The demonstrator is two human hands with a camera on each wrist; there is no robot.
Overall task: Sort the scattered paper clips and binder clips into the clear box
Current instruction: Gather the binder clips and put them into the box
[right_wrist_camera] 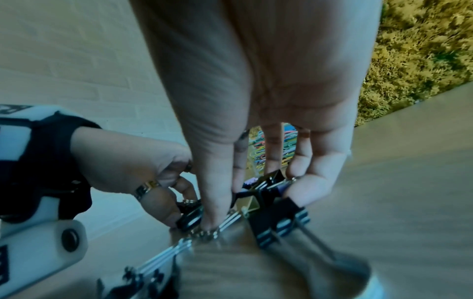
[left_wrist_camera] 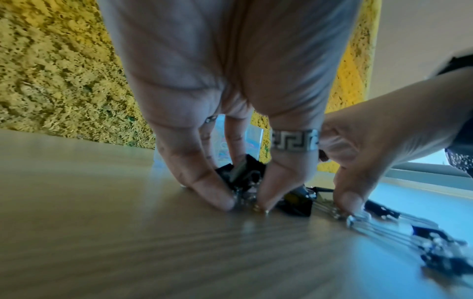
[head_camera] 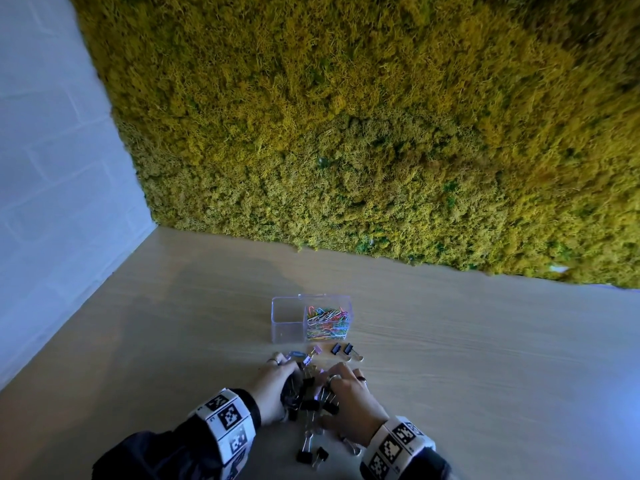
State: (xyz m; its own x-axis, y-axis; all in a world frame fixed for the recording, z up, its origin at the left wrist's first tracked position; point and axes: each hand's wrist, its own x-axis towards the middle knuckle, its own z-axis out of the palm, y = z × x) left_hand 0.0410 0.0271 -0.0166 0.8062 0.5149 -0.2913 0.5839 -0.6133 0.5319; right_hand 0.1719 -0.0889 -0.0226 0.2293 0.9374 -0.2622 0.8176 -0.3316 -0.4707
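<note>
A clear two-compartment box stands on the wooden table; its right half holds coloured paper clips and its left half is bare. A pile of black binder clips lies between my hands. My left hand curls round the pile's left side, and in the left wrist view its fingertips pinch black binder clips against the table. My right hand cups the pile's right side, and in the right wrist view it grips binder clips between thumb and fingers.
Two black binder clips, a purple one and a blue paper clip lie just in front of the box. More binder clips lie near my wrists. A moss wall backs the table and a white wall stands to the left.
</note>
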